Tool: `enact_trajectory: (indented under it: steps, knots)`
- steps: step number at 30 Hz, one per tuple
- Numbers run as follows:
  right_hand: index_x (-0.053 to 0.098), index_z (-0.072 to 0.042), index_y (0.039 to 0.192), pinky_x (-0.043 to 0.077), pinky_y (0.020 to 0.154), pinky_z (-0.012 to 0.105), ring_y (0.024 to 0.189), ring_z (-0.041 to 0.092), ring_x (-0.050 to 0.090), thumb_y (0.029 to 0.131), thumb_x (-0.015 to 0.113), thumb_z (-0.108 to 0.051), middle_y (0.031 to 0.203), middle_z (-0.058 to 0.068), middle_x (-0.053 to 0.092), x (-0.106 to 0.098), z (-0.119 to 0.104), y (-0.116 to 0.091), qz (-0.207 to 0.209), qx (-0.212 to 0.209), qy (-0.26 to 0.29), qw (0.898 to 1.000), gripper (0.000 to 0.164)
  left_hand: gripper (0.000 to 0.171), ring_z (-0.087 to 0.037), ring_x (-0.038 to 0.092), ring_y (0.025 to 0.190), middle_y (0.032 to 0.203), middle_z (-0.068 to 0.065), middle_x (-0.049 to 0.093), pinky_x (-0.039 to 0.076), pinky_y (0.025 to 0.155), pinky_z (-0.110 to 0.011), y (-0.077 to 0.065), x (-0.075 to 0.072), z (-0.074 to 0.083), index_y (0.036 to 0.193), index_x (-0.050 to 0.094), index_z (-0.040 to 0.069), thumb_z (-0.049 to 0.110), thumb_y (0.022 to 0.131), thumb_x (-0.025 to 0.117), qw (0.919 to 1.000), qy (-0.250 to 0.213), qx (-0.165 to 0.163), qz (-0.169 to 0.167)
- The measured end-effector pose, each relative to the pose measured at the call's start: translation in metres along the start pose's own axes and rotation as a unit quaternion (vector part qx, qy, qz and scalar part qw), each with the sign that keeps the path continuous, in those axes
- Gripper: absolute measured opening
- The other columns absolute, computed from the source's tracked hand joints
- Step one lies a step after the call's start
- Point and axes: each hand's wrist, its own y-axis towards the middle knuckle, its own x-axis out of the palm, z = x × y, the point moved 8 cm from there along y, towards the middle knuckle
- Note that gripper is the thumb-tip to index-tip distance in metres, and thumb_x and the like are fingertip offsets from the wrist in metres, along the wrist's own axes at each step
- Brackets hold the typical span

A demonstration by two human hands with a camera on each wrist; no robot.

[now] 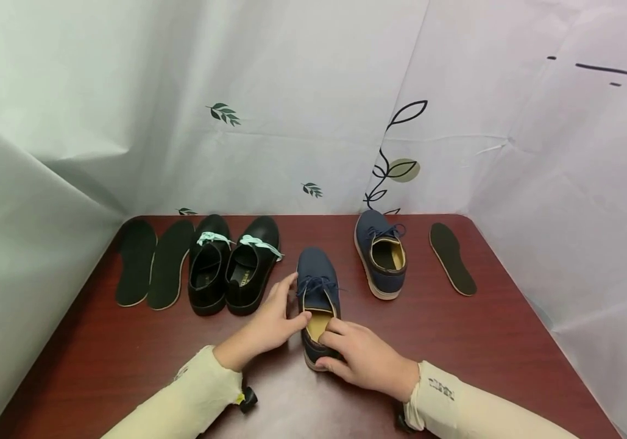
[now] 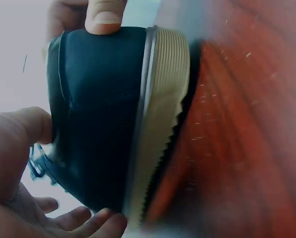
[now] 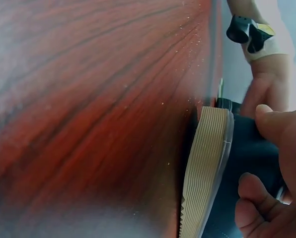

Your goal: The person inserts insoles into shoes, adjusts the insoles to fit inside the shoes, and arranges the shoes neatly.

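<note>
A navy blue lace-up shoe (image 1: 315, 268) with a yellowish inside stands at the middle of the table, its toe pointing away from me. My left hand (image 1: 272, 320) holds it from the left, fingers along the side and thumb at the edge of the opening. At the heel, my right hand (image 1: 365, 356) pinches the collar, the thumb outside and some fingers bent over into the opening. The left wrist view shows the dark side of the shoe (image 2: 101, 99) and its ribbed beige sole (image 2: 168, 64). What the right fingertips touch inside is hidden.
The matching blue shoe (image 1: 381, 256) stands back right, beside a dark insole (image 1: 453, 259). At the back left are two black shoes (image 1: 209, 268) with pale green laces and two dark insoles (image 1: 167, 268). White patterned sheeting (image 1: 291, 91) encloses the brown table (image 1: 456, 341).
</note>
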Motion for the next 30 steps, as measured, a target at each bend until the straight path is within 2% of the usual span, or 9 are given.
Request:
enact_trajectory:
  steps: [2,5,7,9,14,20,23,25,30]
  knots:
    - [0.064,-0.023,0.096,0.051,0.068,0.023,0.076,0.003,0.05,0.093,0.068,-0.042,0.093,-0.009,0.056,-0.001,0.001,-0.001,0.0,0.004,0.008,1.0,0.02,0.092,-0.036,0.047,0.135,0.157,-0.024,0.034,0.049,0.104,-0.058,0.002,-0.001,0.013,0.161,0.015,0.01,0.02,0.088,0.07,0.9985,0.046,0.032,-0.002]
    - [0.066,-0.023,0.096,0.053,0.068,0.025,0.077,0.003,0.052,0.09,0.072,-0.04,0.094,-0.009,0.057,-0.004,0.003,-0.001,0.002,0.008,0.019,1.0,0.018,0.098,-0.039,0.032,0.148,0.166,-0.023,0.023,0.04,0.112,-0.064,0.009,0.0,0.031,0.161,0.013,0.012,0.013,0.081,0.07,0.9909,0.108,0.078,-0.023]
    - [0.067,-0.023,0.095,0.055,0.069,0.027,0.078,0.003,0.053,0.088,0.074,-0.039,0.094,-0.009,0.057,-0.004,0.004,0.0,-0.003,0.013,0.023,1.0,0.019,0.099,-0.041,0.025,0.151,0.168,-0.021,0.023,0.035,0.116,-0.067,0.015,0.003,0.039,0.161,0.016,0.013,0.012,0.079,0.071,0.9824,0.156,0.094,-0.041]
    - [0.067,-0.023,0.096,0.057,0.072,0.03,0.081,0.003,0.056,0.087,0.075,-0.038,0.096,-0.009,0.058,-0.003,0.005,0.0,-0.009,0.016,0.025,1.0,0.019,0.097,-0.039,0.023,0.153,0.167,-0.019,0.027,0.032,0.119,-0.065,0.021,0.009,0.042,0.16,0.02,0.014,0.013,0.079,0.073,0.9722,0.207,0.091,-0.06]
    - [0.067,-0.022,0.101,0.06,0.079,0.032,0.09,0.005,0.06,0.089,0.072,-0.04,0.102,-0.007,0.06,-0.001,0.003,0.001,-0.016,0.008,0.027,0.999,0.021,0.092,-0.036,0.034,0.149,0.161,-0.019,0.04,0.041,0.117,-0.054,0.034,0.022,0.042,0.16,0.023,0.014,0.018,0.084,0.075,0.9506,0.295,0.049,-0.083]
    - [0.067,-0.022,0.102,0.06,0.08,0.032,0.091,0.005,0.061,0.089,0.073,-0.038,0.102,-0.007,0.061,-0.001,0.002,0.002,-0.01,0.001,0.025,1.0,0.021,0.077,-0.036,0.058,0.128,0.14,-0.02,0.061,0.062,0.088,-0.052,0.038,0.026,0.054,0.149,0.042,0.009,0.027,0.084,0.079,0.9195,0.387,0.062,-0.036]
    - [0.067,-0.023,0.101,0.059,0.079,0.032,0.089,0.005,0.06,0.09,0.071,-0.04,0.101,-0.007,0.06,-0.001,0.003,0.002,-0.012,0.004,0.026,1.0,0.02,0.061,-0.033,0.065,0.118,0.13,-0.018,0.067,0.064,0.081,-0.049,0.037,0.025,0.058,0.14,0.051,0.008,0.022,0.087,0.076,0.9121,0.403,0.075,-0.012]
    - [0.067,-0.024,0.1,0.058,0.078,0.031,0.087,0.005,0.058,0.091,0.07,-0.041,0.099,-0.008,0.059,-0.001,0.003,0.002,-0.012,0.006,0.026,1.0,0.02,0.052,-0.034,0.067,0.115,0.125,-0.017,0.07,0.064,0.081,-0.049,0.037,0.025,0.06,0.137,0.055,0.007,0.014,0.088,0.072,0.909,0.408,0.087,-0.002]
    - [0.067,-0.024,0.096,0.054,0.071,0.027,0.078,0.004,0.052,0.092,0.068,-0.044,0.092,-0.009,0.055,-0.002,0.005,0.0,-0.006,0.015,0.026,1.0,0.02,0.051,-0.038,0.065,0.119,0.128,-0.021,0.07,0.062,0.091,-0.049,0.038,0.026,0.058,0.141,0.054,0.006,0.007,0.091,0.065,0.9003,0.422,0.106,-0.016]
